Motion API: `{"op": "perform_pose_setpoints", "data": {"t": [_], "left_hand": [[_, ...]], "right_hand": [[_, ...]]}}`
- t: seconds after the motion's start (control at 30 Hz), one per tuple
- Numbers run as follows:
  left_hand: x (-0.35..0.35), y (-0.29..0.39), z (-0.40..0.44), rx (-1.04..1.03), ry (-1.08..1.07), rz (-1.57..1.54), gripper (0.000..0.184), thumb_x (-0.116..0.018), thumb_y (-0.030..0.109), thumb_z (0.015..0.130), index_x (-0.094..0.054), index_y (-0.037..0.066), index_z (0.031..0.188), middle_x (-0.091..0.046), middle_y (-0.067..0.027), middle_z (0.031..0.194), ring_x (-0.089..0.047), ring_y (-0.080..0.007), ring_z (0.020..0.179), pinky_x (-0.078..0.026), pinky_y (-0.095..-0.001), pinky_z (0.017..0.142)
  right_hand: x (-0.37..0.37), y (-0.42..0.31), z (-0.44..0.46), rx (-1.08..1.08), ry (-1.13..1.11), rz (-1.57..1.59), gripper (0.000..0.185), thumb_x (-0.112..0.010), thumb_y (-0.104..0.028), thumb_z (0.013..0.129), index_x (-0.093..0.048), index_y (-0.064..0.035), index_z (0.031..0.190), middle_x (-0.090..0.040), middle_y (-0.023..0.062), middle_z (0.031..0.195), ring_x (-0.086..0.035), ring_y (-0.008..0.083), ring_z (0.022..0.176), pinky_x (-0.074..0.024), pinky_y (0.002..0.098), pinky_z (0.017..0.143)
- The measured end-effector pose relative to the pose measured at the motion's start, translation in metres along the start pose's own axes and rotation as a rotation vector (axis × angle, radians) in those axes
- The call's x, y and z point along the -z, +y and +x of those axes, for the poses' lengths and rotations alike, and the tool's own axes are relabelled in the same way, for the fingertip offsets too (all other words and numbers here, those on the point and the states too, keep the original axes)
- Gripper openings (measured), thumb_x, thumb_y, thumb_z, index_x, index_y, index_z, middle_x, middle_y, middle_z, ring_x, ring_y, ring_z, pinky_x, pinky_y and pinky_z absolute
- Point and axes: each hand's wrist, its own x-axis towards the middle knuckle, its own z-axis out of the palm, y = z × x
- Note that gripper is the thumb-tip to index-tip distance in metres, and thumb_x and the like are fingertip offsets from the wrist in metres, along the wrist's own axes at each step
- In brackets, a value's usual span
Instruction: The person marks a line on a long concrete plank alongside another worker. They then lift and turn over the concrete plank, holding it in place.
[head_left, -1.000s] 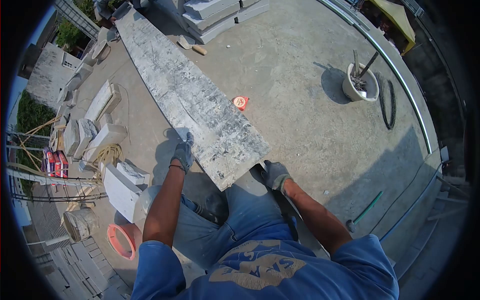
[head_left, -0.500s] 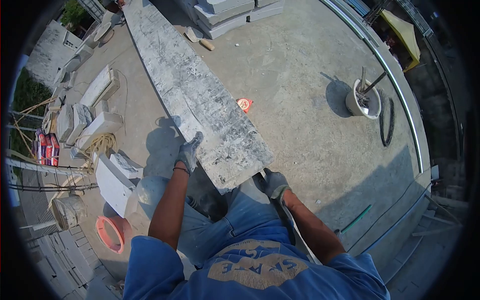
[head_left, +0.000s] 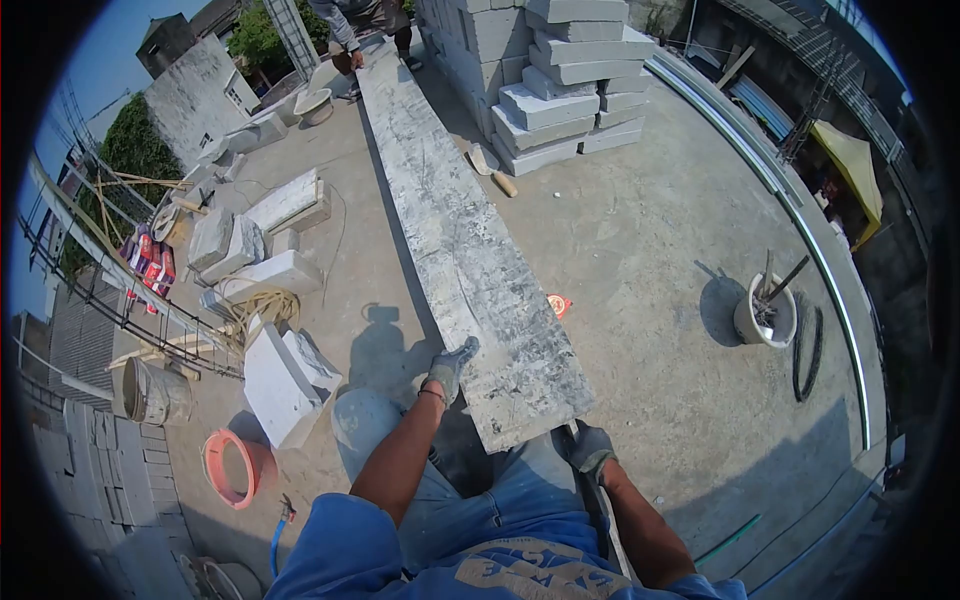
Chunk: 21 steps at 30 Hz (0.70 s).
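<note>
A long grey board (head_left: 450,230), smeared with dried mortar, stretches from my lap to the far end of the floor. My gloved left hand (head_left: 452,368) is closed on its left edge, thumb on top and fingers hidden below. By the near right corner, my gloved right hand (head_left: 588,447) is closed around what looks like a tool with a long flat blade (head_left: 612,530) running back along my thigh; whether it also grips the board I cannot tell. At the far end, another person's hand (head_left: 357,60) touches the board.
Stacked pale blocks (head_left: 545,110) stand right of the board's far end, a trowel (head_left: 492,172) before them. A red tape measure (head_left: 559,305) lies right of the board, near a bucket (head_left: 765,318). Blocks (head_left: 285,380) and an orange bucket (head_left: 240,468) are left.
My view has tilted up, bringing the far person and more of the block stack into sight. Both hands keep their places at the board's near end.
</note>
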Motion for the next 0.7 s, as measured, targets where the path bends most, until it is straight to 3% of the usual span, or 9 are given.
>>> {"op": "perform_pose_setpoints", "data": {"t": [0.07, 0.17, 0.2, 0.3, 0.43, 0.5, 0.53, 0.6, 0.7], "left_hand": [[-0.006, 0.008, -0.007, -0.011, -0.064, 0.001, 0.039, -0.025, 0.004, 0.095, -0.024, -0.008, 0.133, -0.03, -0.023, 0.138, -0.034, -0.0319, 0.127, -0.03, -0.044, 0.106], [-0.01, 0.01, -0.014, -0.047, -0.096, 0.346, 0.04, -0.024, 0.004, 0.095, -0.024, -0.008, 0.133, -0.03, -0.024, 0.138, -0.034, -0.033, 0.127, -0.028, -0.0451, 0.107], [-0.001, 0.0, -0.005, -0.064, -0.091, 0.117, 0.04, -0.025, 0.004, 0.095, -0.024, -0.007, 0.133, -0.03, -0.0247, 0.138, -0.034, -0.0341, 0.127, -0.028, -0.0462, 0.107], [0.027, -0.025, 0.027, -0.159, -0.182, -0.011, 0.04, -0.027, 0.004, 0.093, -0.026, -0.005, 0.132, -0.03, -0.0271, 0.138, -0.034, -0.0372, 0.127, -0.027, -0.0497, 0.107], [0.01, -0.009, 0.007, -0.146, -0.07, -0.1, 0.039, -0.024, 0.0, 0.093, -0.022, -0.009, 0.131, -0.03, -0.0298, 0.136, -0.033, -0.0394, 0.127, -0.028, -0.0523, 0.107], [0.008, -0.012, 0.006, -0.171, -0.038, -0.064, 0.035, -0.033, 0.004, 0.094, -0.036, -0.01, 0.126, -0.046, -0.024, 0.126, -0.047, -0.0306, 0.118, -0.038, -0.042, 0.101], [0.002, -0.005, -0.002, -0.172, -0.038, -0.065, 0.035, -0.033, 0.004, 0.094, -0.036, -0.01, 0.126, -0.046, -0.024, 0.126, -0.047, -0.0306, 0.118, -0.038, -0.042, 0.101], [-0.017, 0.013, -0.028, -0.144, 0.072, 0.192, 0.032, -0.051, 0.017, 0.091, -0.055, -0.005, 0.113, -0.06, -0.0128, 0.111, -0.057, -0.017, 0.102, -0.045, -0.0295, 0.088], [-0.013, 0.01, -0.023, -0.113, 0.136, 0.227, 0.036, -0.064, 0.03, 0.083, -0.065, 0.0, 0.102, -0.064, -0.004, 0.102, -0.057, -0.0081, 0.091, -0.045, -0.0245, 0.081]], "right_hand": [[-0.009, 0.001, 0.001, -0.042, -0.01, -0.018, 0.054, -0.046, -0.05, 0.082, -0.06, 0.0019, 0.094, -0.062, 0.0268, 0.073, -0.061, 0.043, 0.074, -0.0484, 0.0479, 0.068], [-0.009, -0.002, 0.0, -0.109, -0.059, -0.028, 0.058, -0.044, -0.051, 0.083, -0.059, 0.003, 0.097, -0.061, 0.0281, 0.075, -0.061, 0.0435, 0.076, -0.0482, 0.0478, 0.069], [-0.007, -0.004, 0.0, -0.111, -0.066, -0.028, 0.06, -0.042, -0.052, 0.083, -0.059, 0.0039, 0.097, -0.061, 0.0288, 0.076, -0.061, 0.0436, 0.077, -0.0481, 0.0475, 0.07], [-0.009, 0.004, 0.002, -0.043, -0.073, -0.043, 0.063, -0.041, -0.053, 0.084, -0.058, 0.0058, 0.098, -0.061, 0.0288, 0.076, -0.061, 0.0435, 0.078, -0.0482, 0.0471, 0.069], [-0.025, 0.021, 0.009, -0.008, -0.057, -0.089, 0.066, -0.041, -0.054, 0.083, -0.057, 0.0074, 0.1, -0.062, 0.0284, 0.077, -0.061, 0.043, 0.078, -0.0481, 0.0472, 0.069], [-0.026, 0.021, 0.008, -0.023, -0.053, -0.099, 0.065, -0.041, -0.054, 0.083, -0.057, 0.0068, 0.1, -0.062, 0.0284, 0.078, -0.061, 0.0429, 0.078, -0.0481, 0.0471, 0.07], [-0.017, 0.012, 0.006, -0.047, -0.071, -0.101, 0.058, -0.044, -0.048, 0.084, -0.056, 0.0048, 0.103, -0.061, 0.0281, 0.078, -0.06, 0.0435, 0.075, -0.0479, 0.048, 0.067], [-0.014, 0.009, 0.003, -0.075, -0.094, -0.104, 0.051, -0.047, -0.042, 0.084, -0.054, 0.0028, 0.107, -0.061, 0.0278, 0.078, -0.06, 0.0441, 0.073, -0.0478, 0.0489, 0.063], [-0.016, 0.01, 0.003, -0.057, -0.058, -0.081, 0.054, -0.05, -0.045, 0.082, -0.055, 0.0036, 0.106, -0.062, 0.0268, 0.078, -0.06, 0.0434, 0.073, -0.048, 0.0484, 0.064]]}}
